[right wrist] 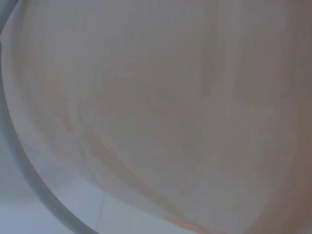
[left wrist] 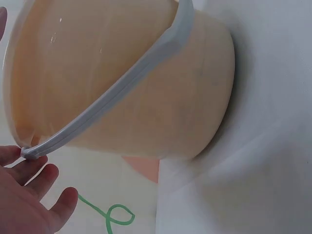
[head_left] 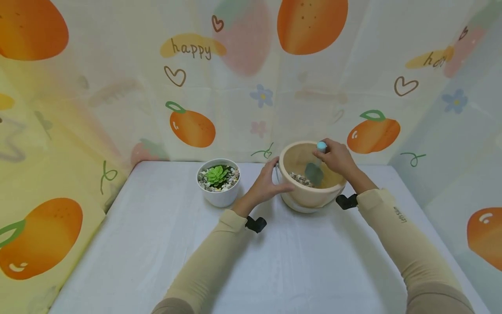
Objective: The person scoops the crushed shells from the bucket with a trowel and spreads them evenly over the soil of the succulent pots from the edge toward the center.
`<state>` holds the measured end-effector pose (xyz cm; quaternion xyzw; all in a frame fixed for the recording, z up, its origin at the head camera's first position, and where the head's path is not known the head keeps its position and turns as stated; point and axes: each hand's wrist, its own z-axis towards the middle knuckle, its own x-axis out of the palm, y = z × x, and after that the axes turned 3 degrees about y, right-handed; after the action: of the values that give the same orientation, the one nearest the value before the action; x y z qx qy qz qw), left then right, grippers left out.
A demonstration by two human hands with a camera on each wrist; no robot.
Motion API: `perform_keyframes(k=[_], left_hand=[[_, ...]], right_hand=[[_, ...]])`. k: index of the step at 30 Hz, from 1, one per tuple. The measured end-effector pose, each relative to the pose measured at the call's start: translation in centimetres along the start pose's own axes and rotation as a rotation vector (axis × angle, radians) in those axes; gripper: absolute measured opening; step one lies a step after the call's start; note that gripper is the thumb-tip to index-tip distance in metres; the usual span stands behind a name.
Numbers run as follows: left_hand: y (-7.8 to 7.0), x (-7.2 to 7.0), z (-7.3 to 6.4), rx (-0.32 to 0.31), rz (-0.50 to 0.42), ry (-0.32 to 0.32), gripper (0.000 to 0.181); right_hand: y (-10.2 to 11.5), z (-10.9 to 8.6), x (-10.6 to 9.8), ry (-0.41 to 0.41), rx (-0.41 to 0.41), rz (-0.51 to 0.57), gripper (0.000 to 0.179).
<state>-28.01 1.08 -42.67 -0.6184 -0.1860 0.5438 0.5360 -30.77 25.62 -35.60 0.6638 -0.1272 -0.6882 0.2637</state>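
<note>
1. Shovel point(head_left: 314, 173) and bucket point(head_left: 311, 197) both lie to the right of the white pot point(head_left: 220, 199), the leftmost thing on the table point(head_left: 157, 235); the pot stands upright, with a green succulent point(head_left: 217, 175) in it and stones point(head_left: 232, 179) about the plant.

2. Next along comes the left hand point(head_left: 266, 186), between pot and bucket; its thumb and fingers are spread wide against the bucket's left side, fingertips by the end of the grey bail point(left wrist: 122, 92) in the left wrist view; I'd call it a steadying touch rather than a full grasp; this is the hand nearer to the pot.

3. Inside the bucket, low and over to the left, lie the pebbles point(head_left: 301, 179); the shovel's blade hangs just to their right, and from here I can't tell whether its edge touches them.

4. That relation, to my eye, is what any stroke would turn on; the shovel's long axis runs steeply, light blue end up, blade down and leaning a little left; the pebbles lie below and left of the grip, so the way to them seems down and leftward.

5. Farthest right is the right hand point(head_left: 338, 158), nearer to the shovel; thumb and fingers pinch the handle near its blue end, above the bucket's right rim; how firmly, I can't tell.
</note>
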Motion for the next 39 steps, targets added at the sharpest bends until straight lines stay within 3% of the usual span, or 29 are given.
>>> perform_keyframes(k=[7, 13, 20, 25, 34, 39], left_hand=[[-0.2, 0.4, 0.3, -0.058, 0.009, 0.005, 0.111], [0.0, 0.9, 0.4, -0.081, 0.025, 0.008, 0.110], [-0.2, 0.9, 0.6, -0.078, 0.015, -0.013, 0.109], [-0.1, 0.8, 0.7, -0.075, -0.012, -0.023, 0.109], [0.0, 0.9, 1.0, -0.061, -0.028, -0.035, 0.109], [0.2, 1.2, 1.0, -0.053, -0.013, -0.046, 0.108]], right_hand=[[0.4, 0.1, 1.2, -0.088, -0.003, -0.037, 0.036], [0.6, 0.4, 2.2, -0.053, -0.018, -0.092, 0.033], [1.4, 1.0, 3.1, -0.061, -0.017, -0.082, 0.037], [1.8, 1.1, 3.4, -0.084, -0.053, -0.008, 0.037], [1.6, 0.9, 2.9, -0.051, -0.057, 0.174, 0.031], [0.5, 0.7, 2.4, 0.014, 0.012, 0.282, 0.032]])
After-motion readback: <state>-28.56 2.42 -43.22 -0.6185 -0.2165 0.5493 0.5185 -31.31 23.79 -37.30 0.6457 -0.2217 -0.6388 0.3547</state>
